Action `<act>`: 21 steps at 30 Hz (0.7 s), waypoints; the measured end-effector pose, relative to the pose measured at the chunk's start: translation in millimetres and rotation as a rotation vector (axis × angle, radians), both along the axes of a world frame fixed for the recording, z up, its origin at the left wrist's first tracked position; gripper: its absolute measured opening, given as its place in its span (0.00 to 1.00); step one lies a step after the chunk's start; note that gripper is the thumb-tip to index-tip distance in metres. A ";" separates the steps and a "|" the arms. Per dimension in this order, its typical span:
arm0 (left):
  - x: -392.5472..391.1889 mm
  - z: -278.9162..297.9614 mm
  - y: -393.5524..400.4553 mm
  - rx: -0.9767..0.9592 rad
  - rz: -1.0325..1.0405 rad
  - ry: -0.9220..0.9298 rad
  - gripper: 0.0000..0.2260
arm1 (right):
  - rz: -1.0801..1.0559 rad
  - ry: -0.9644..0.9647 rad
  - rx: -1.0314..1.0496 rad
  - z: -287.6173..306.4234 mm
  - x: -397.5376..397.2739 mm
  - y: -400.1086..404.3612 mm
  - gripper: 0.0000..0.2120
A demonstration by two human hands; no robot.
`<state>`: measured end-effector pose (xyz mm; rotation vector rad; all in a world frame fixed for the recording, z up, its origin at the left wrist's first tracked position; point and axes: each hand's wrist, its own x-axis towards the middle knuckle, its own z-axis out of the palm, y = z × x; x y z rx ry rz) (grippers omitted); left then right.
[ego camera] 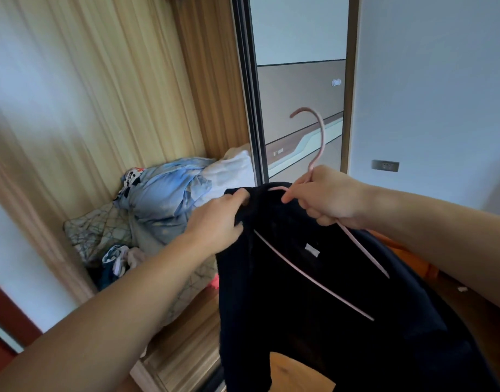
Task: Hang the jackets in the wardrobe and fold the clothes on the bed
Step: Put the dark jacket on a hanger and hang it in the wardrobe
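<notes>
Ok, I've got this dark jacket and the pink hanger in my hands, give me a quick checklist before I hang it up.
1. Right hand grips hanger below the hook: ok.
2. Left hand holds the jacket at its collar: ok.
3. Hanger inside jacket: ok, bars show in the opening.
4. Both shoulders seated on hanger: cannot tell.
5. Hook free and pointing up: ok.
6. Wardrobe rail in sight: not ok.

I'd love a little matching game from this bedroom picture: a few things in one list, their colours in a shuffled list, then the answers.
Things:
1. hanger
2. jacket
3. bedding bundle
4. curtain

Colours:
A. light blue
B. pale yellow
C. pink
D. dark navy, almost black

Pairs: 1-C, 2-D, 3-A, 4-B

The right hand grips the hanger's neck; the left hand pinches the jacket's collar.
</notes>
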<state>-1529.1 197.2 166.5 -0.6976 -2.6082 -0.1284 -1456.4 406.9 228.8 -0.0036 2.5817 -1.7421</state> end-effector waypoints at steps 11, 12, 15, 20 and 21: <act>-7.2 55.9 40.9 -0.019 -0.318 0.009 0.10 | 0.105 0.047 -0.030 10.1 16.1 8.9 0.06; -7.5 59.8 43.7 -0.020 -0.331 0.040 0.10 | 0.112 0.097 0.011 11.9 19.4 16.8 0.08; -5.3 71.3 51.0 -0.011 -0.360 0.147 0.11 | 0.024 0.322 0.337 7.8 33.9 57.4 0.16; -13.2 91.9 44.7 0.000 -0.258 0.226 0.10 | 0.080 0.175 0.612 -44.1 66.5 115.7 0.35; -16.0 95.4 43.5 -0.005 -0.232 0.222 0.10 | 0.055 0.191 0.612 -53.1 67.2 116.0 0.30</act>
